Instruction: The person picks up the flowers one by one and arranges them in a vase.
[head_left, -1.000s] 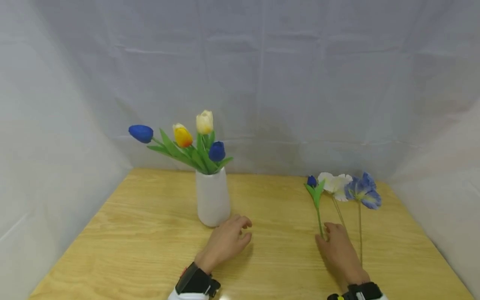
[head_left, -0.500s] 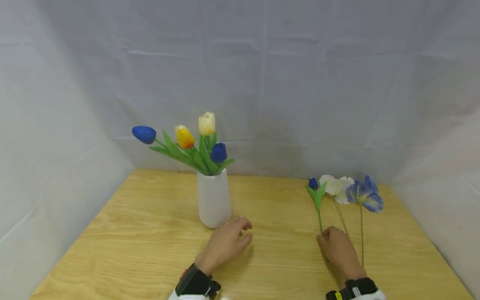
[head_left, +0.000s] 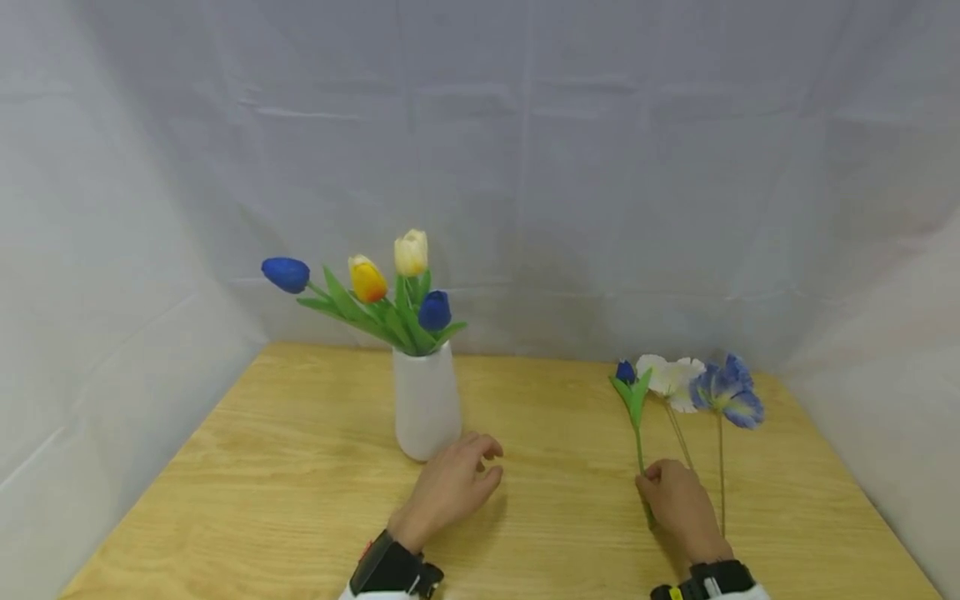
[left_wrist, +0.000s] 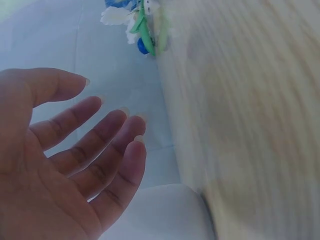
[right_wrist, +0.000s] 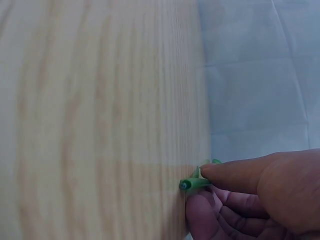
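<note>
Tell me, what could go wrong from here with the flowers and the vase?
The right hand pinches the blue tulip by its stem; one leaf lies right by the white flower, so lifting might drag that flower along. The left hand is right beside the vase, so a careless move could perhaps knock it over, along with the tulips standing in it.

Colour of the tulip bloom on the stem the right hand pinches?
Blue; the tulip bloom shows best in the head view.
</note>
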